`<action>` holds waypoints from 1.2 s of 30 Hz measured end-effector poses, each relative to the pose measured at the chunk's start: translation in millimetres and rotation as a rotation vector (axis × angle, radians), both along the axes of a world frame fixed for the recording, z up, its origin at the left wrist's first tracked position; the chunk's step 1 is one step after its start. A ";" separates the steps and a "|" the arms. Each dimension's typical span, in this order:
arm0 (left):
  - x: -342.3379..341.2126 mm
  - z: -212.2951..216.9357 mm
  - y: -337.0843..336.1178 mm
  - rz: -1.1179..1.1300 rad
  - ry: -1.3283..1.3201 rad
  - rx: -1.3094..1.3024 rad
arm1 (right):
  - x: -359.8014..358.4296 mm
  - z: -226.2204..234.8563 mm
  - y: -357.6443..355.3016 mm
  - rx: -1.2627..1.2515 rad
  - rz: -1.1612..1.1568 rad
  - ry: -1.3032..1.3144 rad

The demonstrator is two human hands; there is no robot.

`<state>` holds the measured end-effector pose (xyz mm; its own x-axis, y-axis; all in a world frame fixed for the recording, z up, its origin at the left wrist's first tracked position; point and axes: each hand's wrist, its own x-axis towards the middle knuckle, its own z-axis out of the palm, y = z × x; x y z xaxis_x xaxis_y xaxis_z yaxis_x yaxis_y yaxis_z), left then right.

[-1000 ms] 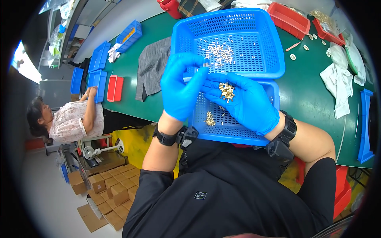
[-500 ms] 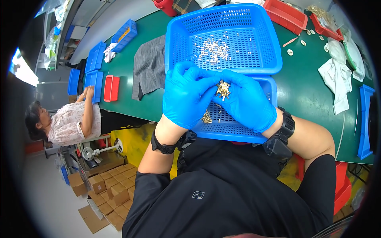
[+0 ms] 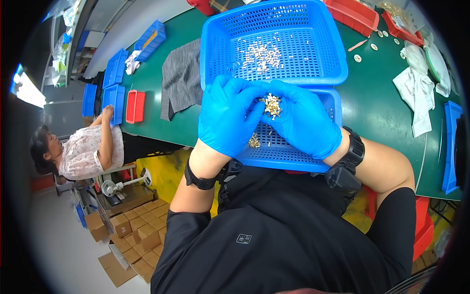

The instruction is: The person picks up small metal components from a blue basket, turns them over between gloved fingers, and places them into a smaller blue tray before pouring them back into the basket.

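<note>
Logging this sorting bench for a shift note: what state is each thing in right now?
Left hand: gloved, fingers picking at the pile.
Right hand: gloved, cupped, holding small brass parts.
Upper blue basket: holds scattered small parts.
Lower blue basket: a few parts inside.
Grey cloth: lying crumpled.

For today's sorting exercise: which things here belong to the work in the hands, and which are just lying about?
In the work:
left hand
right hand
small brass parts
near blue basket
far blue basket

Lying about:
grey cloth
white rags
red trays
cardboard boxes
</note>
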<state>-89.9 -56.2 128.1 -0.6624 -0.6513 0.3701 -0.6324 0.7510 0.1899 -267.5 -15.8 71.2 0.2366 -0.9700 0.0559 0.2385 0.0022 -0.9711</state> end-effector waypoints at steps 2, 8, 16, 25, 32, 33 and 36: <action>-0.7 1.6 1.5 0.020 0.012 0.032 | -0.2 0.1 -0.2 -0.018 0.016 -0.021; 5.5 -1.2 -0.6 0.044 0.105 0.179 | 1.1 3.0 -0.4 -0.057 0.018 -0.115; 2.9 0.8 0.4 0.010 0.077 0.076 | 1.4 0.0 -0.2 0.045 0.011 -0.110; 6.3 1.2 -3.4 -0.028 0.169 0.139 | 1.4 0.8 -0.5 -0.026 0.000 -0.002; 13.7 -3.8 -5.6 -0.199 0.729 0.459 | 8.4 3.4 -0.4 0.071 0.051 -0.464; 15.0 -4.0 -7.3 -0.230 0.743 0.470 | 8.8 3.4 0.5 0.078 0.062 -0.523; 17.0 -3.3 -10.0 -0.291 0.768 0.489 | 7.5 3.2 0.3 0.092 0.087 -0.642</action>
<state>-72.9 -66.2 124.9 -0.5126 -0.6969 0.5016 -0.0051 0.5866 0.8099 -260.0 -15.5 74.4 0.2620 -0.9563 0.1295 0.7659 0.1243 -0.6308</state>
